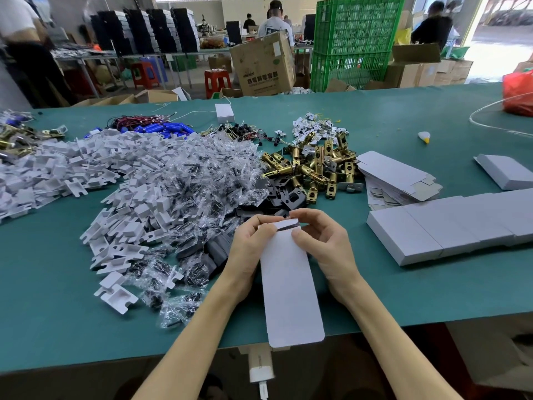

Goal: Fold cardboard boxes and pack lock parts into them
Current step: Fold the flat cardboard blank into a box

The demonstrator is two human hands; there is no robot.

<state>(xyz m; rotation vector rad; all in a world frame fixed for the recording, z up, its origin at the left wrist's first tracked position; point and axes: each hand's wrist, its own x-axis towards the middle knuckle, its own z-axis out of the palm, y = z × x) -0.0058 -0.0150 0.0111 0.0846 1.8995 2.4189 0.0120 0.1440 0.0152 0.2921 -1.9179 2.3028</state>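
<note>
Working surface: a green-covered table (403,290) is set in a workshop hall, with green crates (354,41) stacked behind it.
Box: a long white cardboard box (291,284) is held flat over the table's near edge; something dark is seen at its far end.
Hands: that far end is pinched by the left hand (248,243) and the right hand (323,241).
Surroundings: bagged screws (196,180), white plastic inserts (86,171) and brass latches (317,168) are heaped just beyond the hands; folded boxes (432,229) are lined up at the right.

Far end of white box (290,284) partly covered; red bag (517,90) edge-cropped
</note>
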